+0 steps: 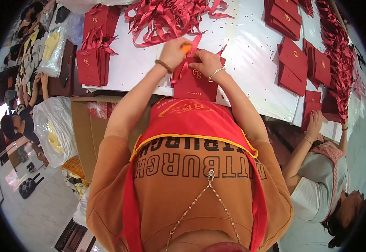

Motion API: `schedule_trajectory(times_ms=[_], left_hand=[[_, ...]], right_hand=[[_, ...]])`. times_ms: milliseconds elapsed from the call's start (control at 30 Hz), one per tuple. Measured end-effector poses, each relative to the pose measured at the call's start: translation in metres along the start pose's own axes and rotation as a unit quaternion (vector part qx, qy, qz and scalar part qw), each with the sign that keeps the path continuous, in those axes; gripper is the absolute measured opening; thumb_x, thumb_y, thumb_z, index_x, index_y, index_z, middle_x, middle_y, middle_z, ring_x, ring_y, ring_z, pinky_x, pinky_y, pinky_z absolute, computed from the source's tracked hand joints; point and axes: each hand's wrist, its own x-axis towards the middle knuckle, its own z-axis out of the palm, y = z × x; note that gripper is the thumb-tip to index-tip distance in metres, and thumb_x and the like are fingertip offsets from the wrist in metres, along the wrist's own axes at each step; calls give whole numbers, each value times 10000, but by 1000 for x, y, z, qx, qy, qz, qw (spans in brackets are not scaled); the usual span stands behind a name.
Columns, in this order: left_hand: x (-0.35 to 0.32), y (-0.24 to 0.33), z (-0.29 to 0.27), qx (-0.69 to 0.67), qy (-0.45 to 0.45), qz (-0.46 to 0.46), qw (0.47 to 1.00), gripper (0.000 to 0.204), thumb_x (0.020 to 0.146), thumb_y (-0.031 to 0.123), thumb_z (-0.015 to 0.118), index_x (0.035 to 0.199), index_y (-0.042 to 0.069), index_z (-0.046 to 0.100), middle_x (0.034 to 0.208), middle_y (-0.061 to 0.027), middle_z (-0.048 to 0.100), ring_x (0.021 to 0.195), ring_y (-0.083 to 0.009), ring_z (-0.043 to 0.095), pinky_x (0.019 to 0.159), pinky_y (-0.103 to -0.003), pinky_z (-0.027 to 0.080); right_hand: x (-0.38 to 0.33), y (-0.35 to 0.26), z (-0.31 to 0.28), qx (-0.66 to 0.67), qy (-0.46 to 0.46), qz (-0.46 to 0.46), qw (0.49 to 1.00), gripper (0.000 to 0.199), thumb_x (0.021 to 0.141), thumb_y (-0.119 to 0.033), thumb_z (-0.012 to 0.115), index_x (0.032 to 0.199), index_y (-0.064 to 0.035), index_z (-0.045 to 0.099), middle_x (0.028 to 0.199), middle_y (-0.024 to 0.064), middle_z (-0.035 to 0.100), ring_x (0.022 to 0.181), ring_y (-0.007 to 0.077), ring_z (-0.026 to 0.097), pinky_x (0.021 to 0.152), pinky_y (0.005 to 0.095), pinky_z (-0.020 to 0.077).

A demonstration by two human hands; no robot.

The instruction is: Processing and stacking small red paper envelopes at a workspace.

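A flat red paper bag [195, 86] with gold print lies at the table's near edge, right in front of me. My left hand [175, 52] is closed at its upper left, around a small orange object [186, 48] whose kind I cannot make out. A red ribbon [196, 41] runs up between my hands, and part of it hangs down beside the bag. My right hand [208, 64] grips the bag's top edge, with bent fingers near the ribbon; the fingertips are partly hidden.
A heap of loose red ribbons [162, 21] lies beyond my hands. Ribboned red bags [91, 67] are stacked at left, more bags [292, 61] at right. A cardboard box [84, 126] stands below the table's left edge. A co-worker's hand [314, 122] touches bags at the right.
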Motion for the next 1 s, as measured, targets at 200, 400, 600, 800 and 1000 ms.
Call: schedule_trajectory(times_ms=[200, 400, 600, 800, 1000], left_hand=[[3, -2, 2, 135, -74, 47, 987, 150, 748, 95, 568, 870, 34, 630, 770, -111, 640, 664, -199, 612, 607, -291, 465], [-1, 1, 3, 90, -86, 13, 992, 145, 753, 96, 565, 866, 29, 625, 752, -113, 634, 653, -210, 607, 596, -294, 461], [-22, 25, 12, 112, 34, 163, 980, 119, 750, 124, 555, 817, 41, 609, 750, -143, 618, 732, -287, 601, 650, -370, 462], [-36, 23, 45, 68, -16, 50, 996, 91, 734, 109, 560, 777, 38, 598, 680, -153, 604, 642, -312, 598, 595, -394, 465], [-33, 18, 53, 65, -6, 35, 997, 91, 733, 98, 574, 763, 16, 598, 640, -144, 604, 575, -254, 605, 533, -342, 464]], right_hand=[[-37, -20, -37, -193, 117, -62, 972, 274, 627, -280, 699, 855, -150, 619, 925, 21, 512, 966, 225, 449, 792, 391, 345], [-55, 8, -35, 34, 108, 7, 994, 270, 683, -185, 672, 918, -80, 591, 858, 131, 562, 750, 290, 569, 653, 358, 462], [-51, 27, -24, 202, 38, 120, 971, 357, 707, -192, 664, 1042, -97, 585, 868, 157, 624, 810, 270, 600, 716, 335, 468], [-50, 24, -27, 201, 23, 141, 969, 346, 702, -185, 666, 1025, -86, 595, 900, 138, 626, 810, 260, 601, 719, 326, 466], [-52, 27, -24, 203, 46, 131, 969, 349, 703, -179, 663, 1031, -83, 590, 916, 130, 627, 805, 253, 602, 724, 319, 464]])
